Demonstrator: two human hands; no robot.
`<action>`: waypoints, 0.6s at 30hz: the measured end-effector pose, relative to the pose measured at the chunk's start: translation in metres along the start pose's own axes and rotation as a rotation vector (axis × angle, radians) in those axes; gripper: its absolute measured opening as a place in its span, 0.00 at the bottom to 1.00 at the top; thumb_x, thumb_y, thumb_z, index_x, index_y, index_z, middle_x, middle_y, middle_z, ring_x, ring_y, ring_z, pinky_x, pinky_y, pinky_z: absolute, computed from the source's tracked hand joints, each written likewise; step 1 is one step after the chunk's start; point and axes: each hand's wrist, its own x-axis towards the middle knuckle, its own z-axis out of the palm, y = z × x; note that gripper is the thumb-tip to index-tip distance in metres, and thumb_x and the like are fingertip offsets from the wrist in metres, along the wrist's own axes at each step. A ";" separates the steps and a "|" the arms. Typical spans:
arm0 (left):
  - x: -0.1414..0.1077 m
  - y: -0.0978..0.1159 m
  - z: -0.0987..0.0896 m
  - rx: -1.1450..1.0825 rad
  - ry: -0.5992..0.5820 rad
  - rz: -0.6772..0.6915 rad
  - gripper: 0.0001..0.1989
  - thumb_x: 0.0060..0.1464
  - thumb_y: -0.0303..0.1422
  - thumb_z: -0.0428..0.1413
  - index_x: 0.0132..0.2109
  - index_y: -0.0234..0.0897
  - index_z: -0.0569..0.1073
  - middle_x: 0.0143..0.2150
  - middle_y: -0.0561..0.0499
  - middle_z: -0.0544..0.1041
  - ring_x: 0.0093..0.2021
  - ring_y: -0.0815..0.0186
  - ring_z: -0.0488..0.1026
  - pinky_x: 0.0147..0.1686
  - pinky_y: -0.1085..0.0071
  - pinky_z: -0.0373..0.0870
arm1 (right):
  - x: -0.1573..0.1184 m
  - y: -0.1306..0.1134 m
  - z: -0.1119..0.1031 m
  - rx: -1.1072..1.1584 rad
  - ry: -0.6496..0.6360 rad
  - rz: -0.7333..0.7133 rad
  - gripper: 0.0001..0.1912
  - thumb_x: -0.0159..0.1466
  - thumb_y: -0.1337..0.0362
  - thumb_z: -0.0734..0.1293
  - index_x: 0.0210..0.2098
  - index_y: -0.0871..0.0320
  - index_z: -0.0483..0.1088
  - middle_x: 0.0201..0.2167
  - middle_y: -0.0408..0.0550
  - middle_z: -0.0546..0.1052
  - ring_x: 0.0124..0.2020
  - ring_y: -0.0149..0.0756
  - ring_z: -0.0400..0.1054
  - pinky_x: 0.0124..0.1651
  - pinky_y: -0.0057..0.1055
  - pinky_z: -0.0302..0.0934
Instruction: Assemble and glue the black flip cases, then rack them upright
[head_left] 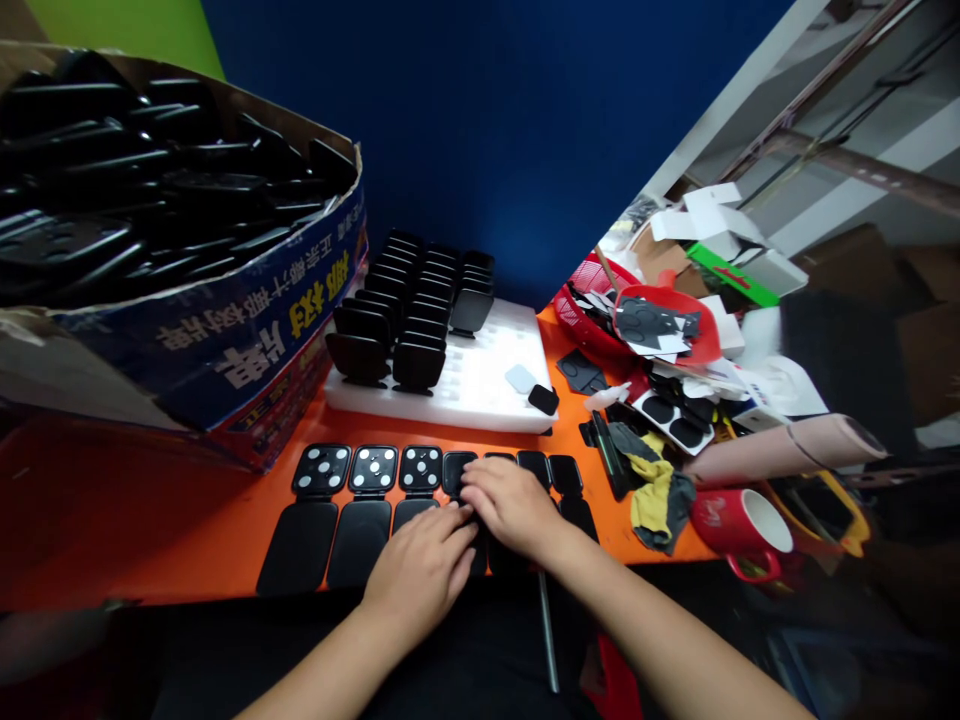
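Along the front of the orange table lies a row of opened black cases, each with a small upper part and a larger lower part. The three leftmost upper parts, such as this dotted one, show pale round dots. My left hand rests over the lower parts near the middle, fingers bent, its fingertips meeting my right hand. My right hand lies over the cases just right of the plain upper part. Whatever is beneath the fingertips of both hands is hidden.
A large cardboard box full of black cases stands at the left. Behind the row, a white foam tray holds upright black cases. Red baskets, cloths and a red mug crowd the right side.
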 end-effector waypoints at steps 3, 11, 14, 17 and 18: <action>0.001 0.001 -0.001 -0.003 0.001 0.002 0.10 0.55 0.29 0.50 0.42 0.39 0.75 0.44 0.47 0.77 0.45 0.57 0.74 0.46 0.58 0.71 | -0.015 0.001 0.013 0.069 -0.009 -0.122 0.18 0.67 0.59 0.56 0.50 0.58 0.70 0.52 0.49 0.72 0.54 0.37 0.65 0.60 0.38 0.52; 0.004 0.002 -0.003 0.020 -0.034 0.037 0.12 0.56 0.29 0.50 0.46 0.40 0.74 0.47 0.47 0.76 0.46 0.56 0.73 0.46 0.57 0.71 | -0.005 0.000 0.030 0.051 0.107 -0.031 0.17 0.67 0.62 0.54 0.46 0.54 0.73 0.48 0.45 0.74 0.51 0.34 0.68 0.62 0.39 0.48; 0.003 0.002 -0.003 0.041 -0.052 0.051 0.14 0.56 0.29 0.50 0.48 0.40 0.73 0.49 0.47 0.75 0.47 0.56 0.73 0.46 0.57 0.71 | -0.004 -0.006 0.026 0.070 0.082 0.018 0.17 0.67 0.61 0.55 0.46 0.55 0.73 0.48 0.46 0.75 0.51 0.35 0.68 0.60 0.36 0.51; 0.001 0.001 -0.002 0.080 -0.044 0.051 0.14 0.56 0.30 0.50 0.49 0.40 0.73 0.50 0.47 0.75 0.48 0.55 0.73 0.46 0.57 0.72 | -0.003 0.003 0.003 0.094 0.073 0.034 0.15 0.66 0.60 0.57 0.42 0.55 0.74 0.45 0.45 0.77 0.48 0.33 0.69 0.52 0.28 0.59; 0.000 0.001 -0.002 0.089 -0.039 0.049 0.14 0.57 0.31 0.50 0.48 0.40 0.73 0.51 0.47 0.75 0.49 0.55 0.73 0.46 0.56 0.72 | -0.002 0.011 -0.008 0.075 0.119 0.075 0.14 0.67 0.61 0.57 0.41 0.55 0.74 0.43 0.45 0.77 0.46 0.33 0.69 0.50 0.27 0.59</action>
